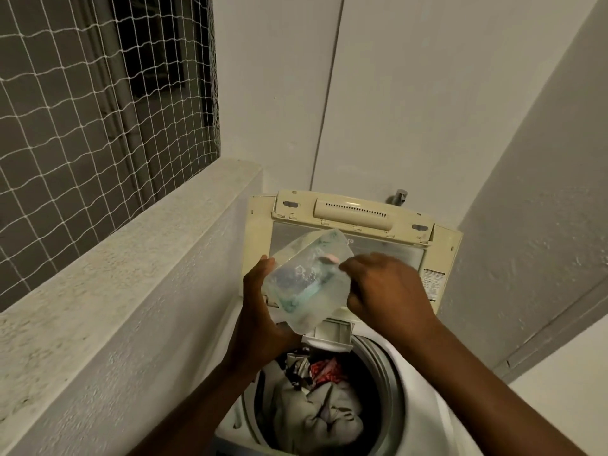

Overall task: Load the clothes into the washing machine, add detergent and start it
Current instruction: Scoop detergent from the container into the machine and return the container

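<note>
You hold a clear tub (306,281) tilted over the open washing machine (424,396).
Your left hand (260,311) grips the tub from below, above the small drawer (332,334) at the drum's back edge. Your right hand (385,287) curls at the tub's mouth; whether it holds anything is unclear. Clothes (312,409) lie in the drum.

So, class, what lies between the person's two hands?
In the head view, a clear plastic container: the left hand holds it, the right hand reaches its open end.
</note>
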